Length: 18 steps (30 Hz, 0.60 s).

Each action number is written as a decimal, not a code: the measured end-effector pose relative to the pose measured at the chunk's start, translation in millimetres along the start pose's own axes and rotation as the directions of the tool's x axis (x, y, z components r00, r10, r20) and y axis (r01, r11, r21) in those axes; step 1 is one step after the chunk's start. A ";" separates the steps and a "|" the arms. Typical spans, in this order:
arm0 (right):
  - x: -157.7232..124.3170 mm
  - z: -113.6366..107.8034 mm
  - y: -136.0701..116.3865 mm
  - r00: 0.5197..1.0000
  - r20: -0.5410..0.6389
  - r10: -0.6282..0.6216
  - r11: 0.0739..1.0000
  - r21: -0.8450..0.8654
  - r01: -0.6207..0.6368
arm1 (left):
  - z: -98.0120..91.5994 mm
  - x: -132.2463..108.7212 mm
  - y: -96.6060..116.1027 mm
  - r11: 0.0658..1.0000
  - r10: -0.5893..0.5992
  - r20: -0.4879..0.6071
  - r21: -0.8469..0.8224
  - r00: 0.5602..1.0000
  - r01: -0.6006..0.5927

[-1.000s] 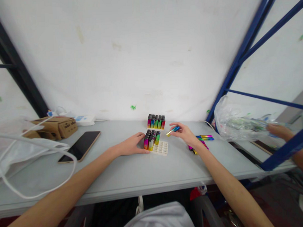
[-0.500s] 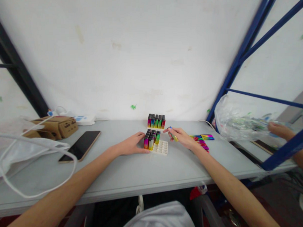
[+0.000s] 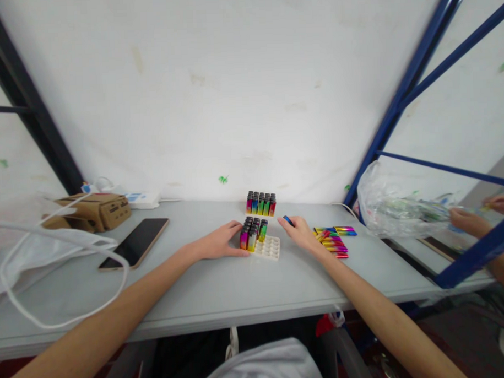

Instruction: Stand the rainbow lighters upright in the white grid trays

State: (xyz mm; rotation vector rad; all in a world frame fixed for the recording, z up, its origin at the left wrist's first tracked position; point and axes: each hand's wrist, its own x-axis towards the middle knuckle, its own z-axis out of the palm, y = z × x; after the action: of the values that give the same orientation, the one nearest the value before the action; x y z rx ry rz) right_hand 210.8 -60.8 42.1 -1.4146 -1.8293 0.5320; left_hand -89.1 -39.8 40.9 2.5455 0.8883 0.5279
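Note:
My left hand rests on the table with its thumb and fingers curved round the left side of a white tray with rows of small sockets. Several shiny rainbow-coloured lighters with black tops stand upright in the tray's left and back part; sockets at its front right hold nothing. To the right of the tray, my right hand is closed on a lighter, of which a blue end shows beyond the fingers. Beside that hand lies a loose pile of metallic lighters.
Behind the tray stands another block of upright lighters. A phone, a cardboard box and a white cable are on the left. At right, past a blue frame, another person's hands are near a clear plastic bag.
My right hand has turned and drawn slightly down, with the lighter now mostly hidden in its fingers. My left hand has stayed at the tray. The other person's second hand has come into view.

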 end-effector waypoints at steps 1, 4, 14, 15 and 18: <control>-0.3 0.6 0.0 1.000 -0.023 -0.017 0.999 -0.032 0.016 | 0.1 0.0 0.0 1.000 0.004 -0.002 -0.001 1.000 -0.004; -1.0 3.4 -0.6 0.997 -0.040 -0.064 0.996 -0.065 0.061 | 0.4 0.2 -0.1 1.000 0.013 -0.003 0.006 1.000 -0.013; -7.4 4.8 -12.3 0.974 0.063 -0.219 0.969 -0.105 0.225 | 0.7 -0.4 -0.6 1.000 0.002 -0.001 0.007 1.000 -0.002; -8.6 4.2 -14.4 0.967 0.087 -0.241 0.963 -0.102 0.249 | 0.7 -0.4 -0.7 1.000 -0.001 -0.001 0.004 1.000 0.001; -10.1 3.6 -18.4 0.947 0.127 -0.295 0.942 -0.128 0.311 | 0.8 -0.3 -1.2 1.000 0.000 0.003 0.008 1.000 0.000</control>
State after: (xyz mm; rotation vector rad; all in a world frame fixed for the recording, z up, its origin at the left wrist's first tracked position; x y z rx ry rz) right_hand 197.4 -75.5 49.9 -1.1819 -2.1616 0.3244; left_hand -89.5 -39.3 39.5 2.5523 0.8913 0.5212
